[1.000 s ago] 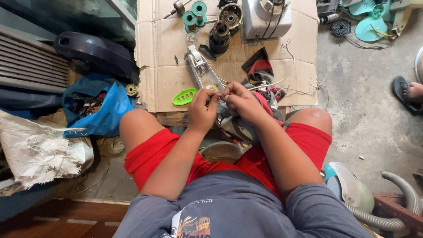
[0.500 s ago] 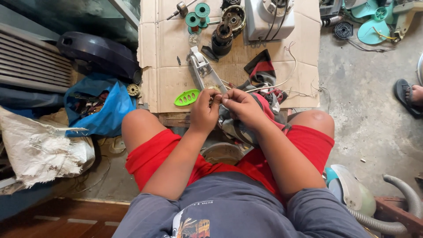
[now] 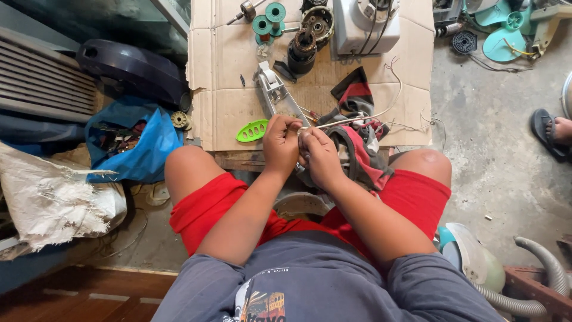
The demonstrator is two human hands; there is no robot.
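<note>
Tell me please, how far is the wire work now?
Done: a motor and green spools lie taken apart on the cardboard. In hand: the left hand and right hand pinch a thin white wire together. Left: the loose wires beside the cloth lie unjoined.

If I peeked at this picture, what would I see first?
First you'd see two hands close together in the middle, the left hand and right hand, pinching a thin white wire over bright red shorts. Just beyond them lies a cardboard sheet scattered with motor parts, including two green spools at its far edge. A blue bag sits on the floor to the left.
</note>
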